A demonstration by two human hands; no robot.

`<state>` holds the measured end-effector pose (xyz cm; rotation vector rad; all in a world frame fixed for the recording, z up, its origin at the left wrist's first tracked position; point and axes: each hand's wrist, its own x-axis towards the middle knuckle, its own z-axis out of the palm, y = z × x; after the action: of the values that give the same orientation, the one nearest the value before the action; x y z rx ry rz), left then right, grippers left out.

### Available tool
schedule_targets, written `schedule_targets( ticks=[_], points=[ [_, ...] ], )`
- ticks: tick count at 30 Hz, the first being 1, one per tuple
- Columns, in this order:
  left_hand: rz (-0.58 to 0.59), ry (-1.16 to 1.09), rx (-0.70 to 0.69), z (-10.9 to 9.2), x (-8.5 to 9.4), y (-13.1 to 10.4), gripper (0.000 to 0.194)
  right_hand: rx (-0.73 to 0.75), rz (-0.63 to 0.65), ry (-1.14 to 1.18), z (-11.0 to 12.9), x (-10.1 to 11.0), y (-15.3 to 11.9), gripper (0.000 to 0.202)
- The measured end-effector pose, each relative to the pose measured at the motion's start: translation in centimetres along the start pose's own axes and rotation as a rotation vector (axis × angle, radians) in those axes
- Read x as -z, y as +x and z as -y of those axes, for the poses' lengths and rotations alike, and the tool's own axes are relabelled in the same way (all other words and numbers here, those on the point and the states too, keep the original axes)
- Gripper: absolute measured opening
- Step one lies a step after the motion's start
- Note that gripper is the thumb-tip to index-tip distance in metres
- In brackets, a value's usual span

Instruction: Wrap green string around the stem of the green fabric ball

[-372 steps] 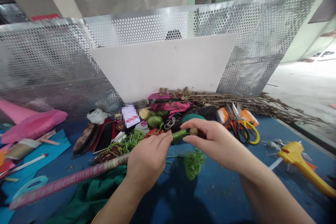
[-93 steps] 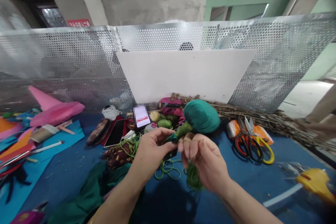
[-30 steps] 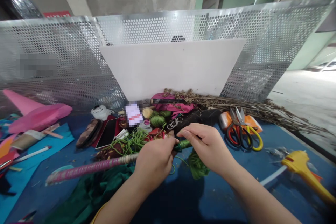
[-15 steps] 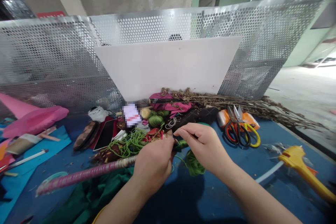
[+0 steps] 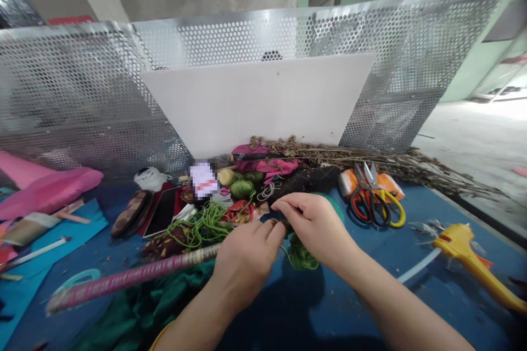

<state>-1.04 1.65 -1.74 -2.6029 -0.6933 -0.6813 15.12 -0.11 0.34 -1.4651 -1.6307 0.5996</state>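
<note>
My left hand [image 5: 251,255] is closed around a long stick [image 5: 135,275] wrapped in pink and pale tape, which slants down to the left. Its fingers cover the stick's right part. Close beside it, my right hand [image 5: 315,225] is closed in a pinch, thumb against fingers; what lies between them is too hidden to make out. Below the right hand, a ball of green yarn [image 5: 302,255] rests on the blue table [image 5: 349,307]. Left of the hands lies a tangle of light green cord [image 5: 201,225], with dark green cloth [image 5: 144,307] under the stick.
Two pairs of scissors [image 5: 370,205] lie on an orange packet to the right, near a yellow glue gun [image 5: 457,244]. Dry twigs [image 5: 387,160] run along the back. A white board [image 5: 263,104] leans on perforated metal. Pink felt [image 5: 53,186] and a phone [image 5: 160,214] are at left.
My left hand's fingers have moved right along the stick, covering a green wrapped part that showed between the hands. My right hand remains pinched close by. The whole view has shifted slightly.
</note>
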Motion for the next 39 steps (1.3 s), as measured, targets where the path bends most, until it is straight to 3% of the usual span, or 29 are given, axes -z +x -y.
schedule_targets(
  ticks=[8,12,16,20,24,27,30,33,36,39],
  points=[
    [-0.037,-0.035,0.012,0.6,-0.4,-0.1,0.026,-0.041,0.047,0.117,0.2,0.4,0.3,0.028],
    [-0.022,-0.114,0.114,2.0,0.2,-0.4,0.024,-0.114,0.123,0.219,0.5,2.7,0.1,0.018],
    [0.062,-0.231,0.273,3.9,1.5,-0.9,0.024,-0.207,0.091,0.461,-0.8,5.6,0.6,0.023],
    [0.195,-0.512,0.451,5.1,3.1,-1.0,0.027,-0.194,0.001,0.734,-3.2,6.8,2.0,0.026],
    [0.264,-1.020,0.705,5.6,4.5,-0.5,0.024,-0.226,0.019,0.738,-5.3,5.5,3.1,0.031],
    [0.166,-1.318,0.904,5.9,5.2,-0.2,0.021,-0.212,0.110,0.581,-6.3,3.5,3.5,0.030],
    [-0.072,-1.432,1.093,6.5,5.7,-0.4,0.026,-0.189,0.147,0.458,-6.8,1.9,3.8,0.023],
    [-0.306,-1.451,1.242,7.3,6.1,-0.6,0.034,-0.157,0.135,0.309,-6.7,1.7,4.0,0.025],
    [-0.401,-1.471,1.273,7.9,6.6,-0.7,0.039,-0.131,0.131,0.139,-6.1,2.3,3.8,0.018],
    [-0.433,-1.482,1.273,8.1,7.0,-0.8,0.039,-0.104,0.223,0.022,-5.2,2.4,3.2,0.008]
  ],
)
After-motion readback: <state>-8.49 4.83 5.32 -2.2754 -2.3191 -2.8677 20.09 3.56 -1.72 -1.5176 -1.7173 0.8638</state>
